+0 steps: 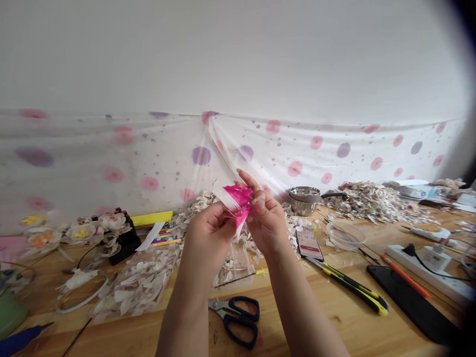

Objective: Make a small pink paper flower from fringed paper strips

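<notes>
Both hands are raised above the middle of the table around a white and bright pink fringed strip (238, 197), which looks like paper or cloth cut into fine threads. My left hand (212, 225) is closed on its lower part, thumb and fingers pressed together. At the right edge of the fringe, my right hand (268, 215) has its thumb and curled fingers against the pink threads, while the forefinger points up and away. Part of the strip is hidden behind the fingers. Below the hands lie blue-handled scissors (240, 317) and a thin stem with a yellow tip (260, 272).
Loose pale petals (366, 198) are heaped at the back right, beside metal bowls (304, 201). A phone (310, 244), a utility knife (353, 290) and a power strip (435, 272) lie to the right. A petal-covered clear tray (137, 277) and finished flowers (80, 230) stand left.
</notes>
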The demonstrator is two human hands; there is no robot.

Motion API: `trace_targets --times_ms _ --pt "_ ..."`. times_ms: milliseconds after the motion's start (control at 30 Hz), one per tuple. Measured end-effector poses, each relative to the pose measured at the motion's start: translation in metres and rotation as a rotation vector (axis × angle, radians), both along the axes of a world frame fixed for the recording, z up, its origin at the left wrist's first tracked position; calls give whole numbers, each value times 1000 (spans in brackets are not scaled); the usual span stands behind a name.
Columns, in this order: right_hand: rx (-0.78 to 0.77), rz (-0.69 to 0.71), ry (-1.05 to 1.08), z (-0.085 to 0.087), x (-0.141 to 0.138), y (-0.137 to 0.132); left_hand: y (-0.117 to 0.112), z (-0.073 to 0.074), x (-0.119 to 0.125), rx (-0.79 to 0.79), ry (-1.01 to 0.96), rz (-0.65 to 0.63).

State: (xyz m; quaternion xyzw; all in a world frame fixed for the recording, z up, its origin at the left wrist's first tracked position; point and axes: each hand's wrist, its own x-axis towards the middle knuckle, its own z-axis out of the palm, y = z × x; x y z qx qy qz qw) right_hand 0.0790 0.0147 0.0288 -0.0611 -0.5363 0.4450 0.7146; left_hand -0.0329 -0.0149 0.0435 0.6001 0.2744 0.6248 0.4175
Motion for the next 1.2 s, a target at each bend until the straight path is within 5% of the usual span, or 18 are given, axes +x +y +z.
trace_targets --times_ms 233,467,633,767,1000,1200 --pt "20 48 -12 3 4 -1 0 -1 1 2 4 -28" --pt "-30 -171 -204 9 21 -2 -2 -3 1 178 182 571" --pt "-95 33 -513 6 39 -5 -4 -4 2 278 272 701" --pt "-76 30 -616 5 40 -9 -4 -4 7 253 208 661" --pt "-221 -330 -438 10 23 -9 2 -3 9 68 -32 308" --pt "-242 -328 -416 7 27 -3 12 -4 1 -7 -61 239"
